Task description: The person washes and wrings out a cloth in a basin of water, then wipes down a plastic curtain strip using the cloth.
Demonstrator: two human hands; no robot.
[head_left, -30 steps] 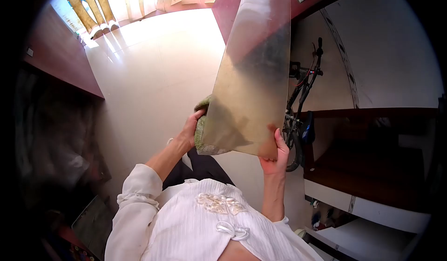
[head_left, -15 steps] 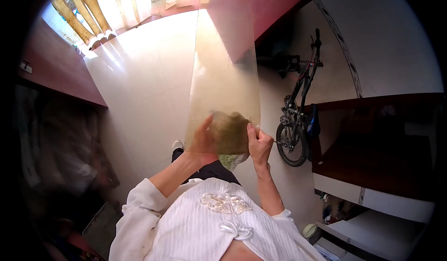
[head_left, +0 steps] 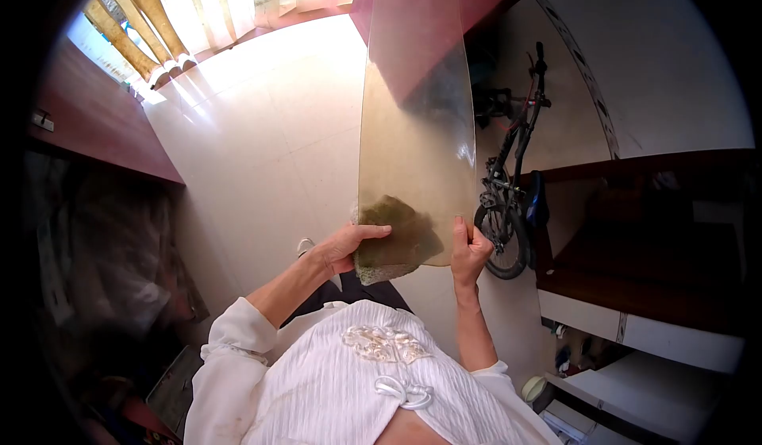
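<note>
Strong daylight came through the pale striped curtains [head_left: 198,0] at the top and washed out the glossy cream tiled floor [head_left: 262,127] with glare. The tall clear plastic sheet [head_left: 417,127] caught a hazy reflection, and the green cloth [head_left: 393,242] looked dim behind it. The left side of the picture was dark and blurred. The fisheye lens bent the straight lines, and the corners were black.

No legible text, label or number — perhaps too blurred.
</note>
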